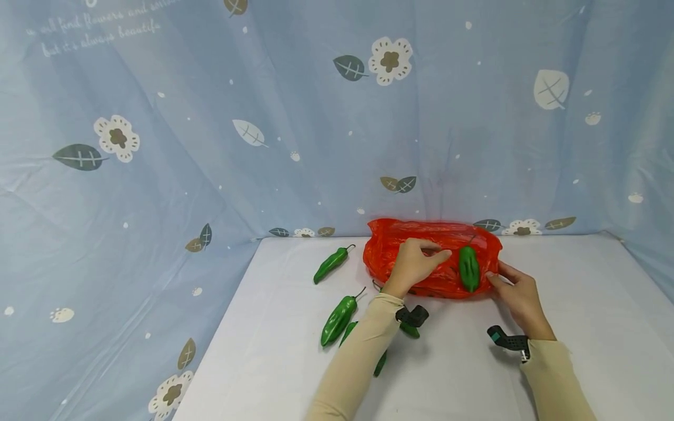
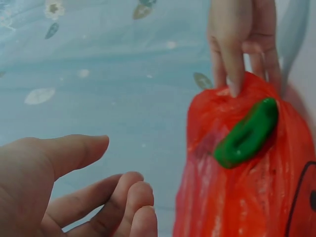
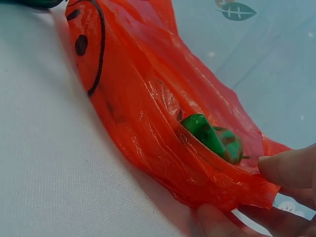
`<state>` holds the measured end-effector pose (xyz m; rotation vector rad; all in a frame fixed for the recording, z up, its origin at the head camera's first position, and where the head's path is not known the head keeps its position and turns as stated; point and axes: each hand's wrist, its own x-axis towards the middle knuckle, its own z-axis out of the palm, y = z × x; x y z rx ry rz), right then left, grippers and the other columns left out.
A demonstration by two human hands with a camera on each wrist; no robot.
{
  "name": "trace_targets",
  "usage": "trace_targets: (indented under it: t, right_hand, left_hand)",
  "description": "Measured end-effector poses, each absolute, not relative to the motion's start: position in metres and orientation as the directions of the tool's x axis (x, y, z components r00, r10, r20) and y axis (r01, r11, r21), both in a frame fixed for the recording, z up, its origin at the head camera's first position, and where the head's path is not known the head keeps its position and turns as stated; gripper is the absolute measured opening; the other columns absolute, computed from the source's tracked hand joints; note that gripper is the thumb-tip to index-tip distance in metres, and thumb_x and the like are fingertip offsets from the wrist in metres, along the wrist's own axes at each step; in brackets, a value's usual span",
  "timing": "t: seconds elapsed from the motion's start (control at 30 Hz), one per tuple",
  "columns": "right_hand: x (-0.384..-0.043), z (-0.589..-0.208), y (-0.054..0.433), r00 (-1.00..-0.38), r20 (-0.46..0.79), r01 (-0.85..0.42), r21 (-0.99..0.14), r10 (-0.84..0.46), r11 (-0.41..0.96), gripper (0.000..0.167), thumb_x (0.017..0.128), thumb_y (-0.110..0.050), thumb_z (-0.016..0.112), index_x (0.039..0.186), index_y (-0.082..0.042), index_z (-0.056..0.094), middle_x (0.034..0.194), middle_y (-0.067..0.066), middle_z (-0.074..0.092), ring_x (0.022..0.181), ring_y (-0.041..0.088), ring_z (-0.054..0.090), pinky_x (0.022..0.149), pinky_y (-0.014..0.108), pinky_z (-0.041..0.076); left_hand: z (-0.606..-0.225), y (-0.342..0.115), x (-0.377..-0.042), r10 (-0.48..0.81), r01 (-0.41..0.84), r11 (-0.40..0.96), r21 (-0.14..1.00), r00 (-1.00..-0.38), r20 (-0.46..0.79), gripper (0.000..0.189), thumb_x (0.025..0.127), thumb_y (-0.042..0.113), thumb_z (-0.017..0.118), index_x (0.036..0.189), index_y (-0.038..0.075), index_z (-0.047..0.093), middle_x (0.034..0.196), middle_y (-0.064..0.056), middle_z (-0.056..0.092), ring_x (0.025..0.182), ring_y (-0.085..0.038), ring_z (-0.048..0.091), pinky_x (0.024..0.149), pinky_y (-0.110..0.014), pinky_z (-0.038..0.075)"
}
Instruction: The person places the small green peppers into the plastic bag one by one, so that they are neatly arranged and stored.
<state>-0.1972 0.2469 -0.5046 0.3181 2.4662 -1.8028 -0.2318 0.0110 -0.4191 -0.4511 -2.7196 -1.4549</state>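
Observation:
A red plastic bag [image 1: 387, 237] lies with its mouth spread at the back of the table. One green pepper [image 1: 468, 269] rests in its right part, a thin stem pointing up and back. My right hand [image 1: 521, 298] pinches the bag's right edge between thumb and fingers, close to that pepper. Over the bag's middle hovers my left hand [image 1: 416, 266], holding nothing. In the left wrist view its fingers [image 2: 140, 197] and thumb are apart, loosely bent, beside the bag. The right wrist view shows the pepper [image 3: 202, 131] partly behind the bag's near wall.
Left of the bag lie a slim green pepper [image 1: 330, 265] and a larger green pepper [image 1: 339, 320]. Several more are partly hidden by my left forearm, including one pepper [image 1: 409, 330] by the wrist. A blue patterned curtain [image 1: 316, 117] rises behind the white table [image 1: 453, 362].

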Motion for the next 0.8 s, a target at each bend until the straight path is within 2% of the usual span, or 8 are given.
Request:
trace_targets:
  t: [0.23, 0.43, 0.67, 0.8]
  right_hand:
    - [-0.197, -0.504, 0.248, -0.979, -0.161, 0.194, -0.931, 0.127, 0.308, 0.063, 0.109, -0.029, 0.050, 0.162, -0.004, 0.025, 0.166, 0.031, 0.027, 0.150, 0.052, 0.033, 0.076, 0.007, 0.055]
    - [-0.200, -0.504, 0.249, -0.982, -0.137, 0.173, -0.932, 0.134, 0.319, 0.062, 0.109, -0.029, 0.050, 0.161, -0.003, 0.028, 0.165, 0.031, 0.030, 0.151, 0.052, 0.030, 0.074, 0.002, 0.051]
    - [-0.200, -0.504, 0.249, -0.980, -0.160, 0.189, -0.933, 0.118, 0.306, 0.064, 0.109, -0.031, 0.051, 0.162, -0.004, 0.026, 0.165, 0.032, 0.028, 0.149, 0.052, 0.035, 0.078, 0.011, 0.057]
    - [-0.199, -0.504, 0.250, -0.980, -0.162, 0.189, -0.932, 0.112, 0.309, 0.064, 0.109, -0.031, 0.050, 0.162, -0.005, 0.026, 0.165, 0.033, 0.028, 0.147, 0.053, 0.037, 0.079, 0.013, 0.059]
  left_hand:
    - [-0.408, -0.007, -0.226, 0.240, 0.271, 0.486, 0.831, -0.955, 0.172, 0.030, 0.095, 0.036, 0.076, 0.112, 0.012, 0.081, 0.109, 0.000, 0.080, 0.091, -0.004, 0.066, 0.076, -0.019, 0.055]
    - [-0.403, -0.026, -0.223, 0.257, 0.292, 0.455, 0.841, -0.948, 0.190, 0.030, 0.097, 0.035, 0.073, 0.116, 0.012, 0.080, 0.113, -0.003, 0.080, 0.095, -0.010, 0.068, 0.078, -0.020, 0.055]
    - [-0.404, -0.055, -0.219, 0.220, 0.244, 0.423, 0.873, -0.962, 0.162, 0.031, 0.097, 0.037, 0.072, 0.117, 0.015, 0.079, 0.112, -0.003, 0.079, 0.095, -0.012, 0.069, 0.082, -0.026, 0.058]
    - [-0.401, -0.069, -0.217, 0.209, 0.250, 0.404, 0.880, -0.962, 0.177, 0.032, 0.098, 0.036, 0.072, 0.118, 0.012, 0.079, 0.112, -0.006, 0.078, 0.099, -0.018, 0.072, 0.087, -0.030, 0.060]
